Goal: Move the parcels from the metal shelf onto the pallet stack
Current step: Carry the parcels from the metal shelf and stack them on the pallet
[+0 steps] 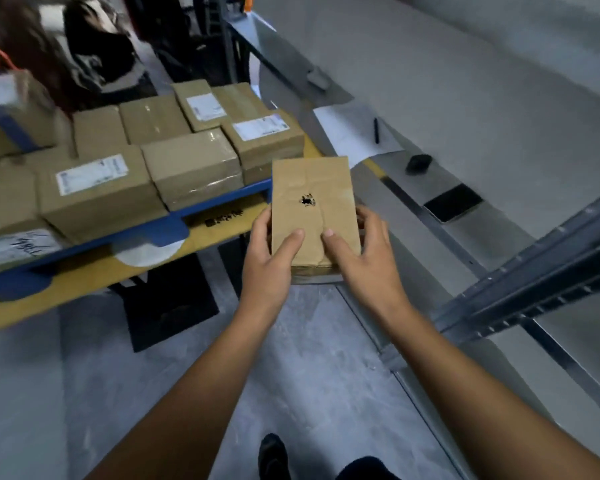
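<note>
Parcel (312,181) in the grip: 1, brown and creased, with 1 torn hole in its top face. Nearest the camera, 1 dark shoe (272,455) stands on the grey floor (309,358), and 2 bare forearms (201,393) reach forward. The left hand (267,258) and right hand (364,258) clasp the parcel's near end from either side. Each thumb (293,237) lies flat on top and the fingers (362,216) curl round the long edges. It hangs in the air over the floor and rests on nothing. Its long axis runs away from the person, with the near end in the grip.

The pallet stack (222,199) lies ahead and to the left of the grip, so the left hand is the nearer one. In this view the parcel's far left corner overlaps the blue pallet's right corner, just beside the nearest labelled box (264,140). I judge the next move to be a short carry left and forward, then a set-down. About 10 parcels sit on the stack, but the far-left ones are blurred, so that count is loose. At least 4 show white labels.

To the right, the metal shelf (541,268) carries 1 white sheet (354,133), 1 black pen (376,130), 1 small dark object (418,163) and 1 black phone (452,202). On the part in view, 0 parcels show.
</note>
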A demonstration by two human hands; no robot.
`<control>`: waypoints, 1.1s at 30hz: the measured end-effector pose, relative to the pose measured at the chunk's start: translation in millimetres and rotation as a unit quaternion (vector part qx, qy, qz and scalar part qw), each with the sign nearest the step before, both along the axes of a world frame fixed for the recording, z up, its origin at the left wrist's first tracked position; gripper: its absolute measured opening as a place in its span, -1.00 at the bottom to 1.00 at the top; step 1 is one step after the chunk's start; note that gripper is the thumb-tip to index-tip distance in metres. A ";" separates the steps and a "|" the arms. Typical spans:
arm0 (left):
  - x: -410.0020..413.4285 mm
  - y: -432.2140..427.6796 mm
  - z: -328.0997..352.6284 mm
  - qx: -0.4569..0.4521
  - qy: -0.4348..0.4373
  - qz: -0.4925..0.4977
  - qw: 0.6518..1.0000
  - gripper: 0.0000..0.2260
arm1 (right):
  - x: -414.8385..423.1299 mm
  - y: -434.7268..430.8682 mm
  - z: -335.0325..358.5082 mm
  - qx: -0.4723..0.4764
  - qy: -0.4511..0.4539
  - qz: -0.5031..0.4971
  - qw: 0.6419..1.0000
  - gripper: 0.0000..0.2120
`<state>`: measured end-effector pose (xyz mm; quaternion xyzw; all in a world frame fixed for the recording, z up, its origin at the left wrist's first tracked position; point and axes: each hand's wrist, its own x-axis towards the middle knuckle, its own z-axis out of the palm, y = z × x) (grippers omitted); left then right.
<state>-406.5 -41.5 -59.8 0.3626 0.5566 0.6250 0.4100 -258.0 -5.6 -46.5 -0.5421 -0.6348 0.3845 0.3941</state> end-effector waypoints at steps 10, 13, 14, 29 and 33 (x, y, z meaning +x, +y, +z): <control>-142.8 50.5 15.4 0.006 -0.002 0.111 0.994 -0.60 | -154.2 80.6 18.6 0.011 0.005 0.137 0.990 -0.47; -182.0 72.8 15.1 0.009 0.019 0.139 0.990 -0.60 | -197.1 114.4 18.8 0.008 -0.001 0.167 0.986 -0.42; -194.8 80.8 15.5 0.009 0.029 0.149 0.988 -0.58 | -211.6 125.4 18.5 0.006 0.000 0.175 0.985 -0.41; -356.6 166.8 37.8 -0.064 0.189 0.309 0.930 -0.54 | -388.2 273.8 16.3 -0.046 0.011 0.283 0.958 -0.38; -415.3 171.9 45.9 -0.089 0.302 0.344 0.885 -0.53 | -436.7 294.9 10.5 -0.050 -0.011 0.294 0.954 -0.43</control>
